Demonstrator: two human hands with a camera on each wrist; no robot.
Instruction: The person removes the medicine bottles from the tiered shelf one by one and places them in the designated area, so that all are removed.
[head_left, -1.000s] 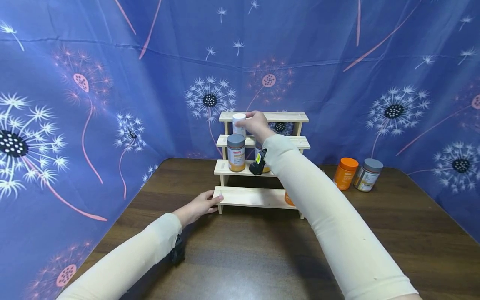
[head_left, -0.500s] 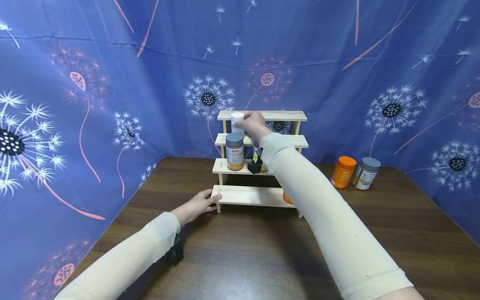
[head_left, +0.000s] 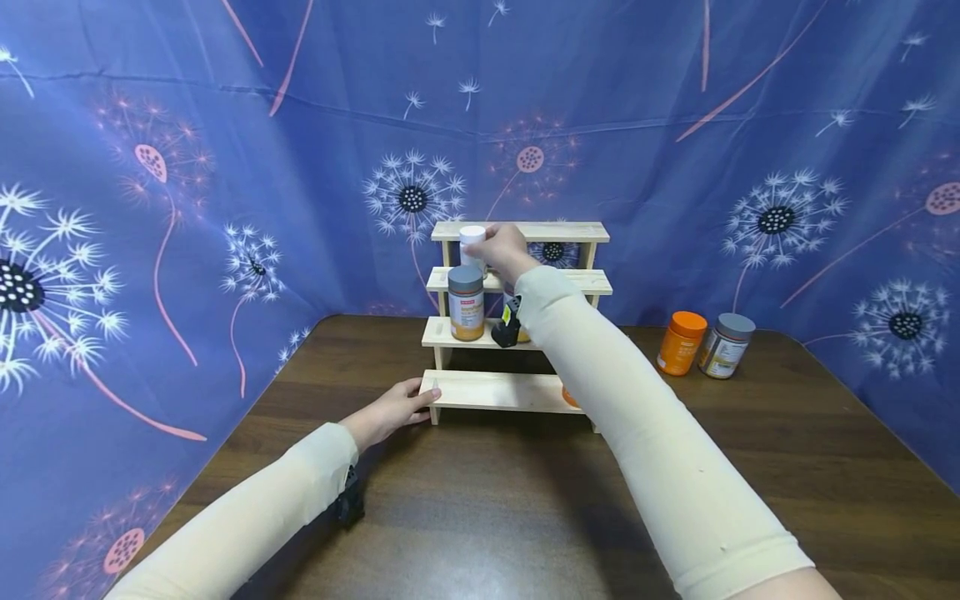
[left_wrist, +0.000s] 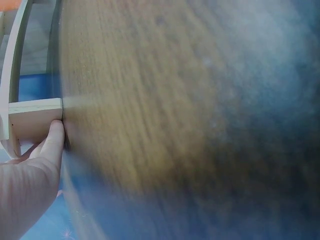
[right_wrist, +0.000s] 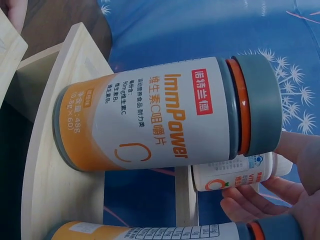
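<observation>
Head view: a person in cream sleeves (head_left: pixel 645 417) reaches toward a four-tier wooden stand (head_left: pixel 491 388) on a dark brown wooden table (head_left: pixel 450 508). The right hand (head_left: pixel 504 249) pinches a small white bottle (head_left: pixel 470 250) near its cap, thumb and fingers about its right side. The bottle is upright at the left part of the second tier from the top; a larger grey-lidded jar (head_left: pixel 467 310), upright on the tier below, covers its lower part. Beside that jar, a second grey-lidded jar (head_left: pixel 508 292) is mostly hidden by the right wrist. The left hand (head_left: pixel 388 412) grips the left end of the lowest tier, thumb above and other fingers lower down. At that tier's right end, part of an orange jar (head_left: pixel 570 397) shows past the sleeve. On the table to the right, an orange-lidded jar (head_left: pixel 681 344) and a grey-and-white jar (head_left: pixel 725 347) stand close together. A blue dandelion-print cloth (head_left: pixel 600 75) hangs behind everything.

Left wrist view: the hand lies against the stand's pale end piece, one fingertip on its edge; the table fills most of the rest, blurred.

Right wrist view, turned sideways: the grey-lidded jar, labelled "ImmPower", dominates the foreground. Behind it, curled fingers hold the white bottle, its base at the plank; whether its weight rests there, I cannot tell.
</observation>
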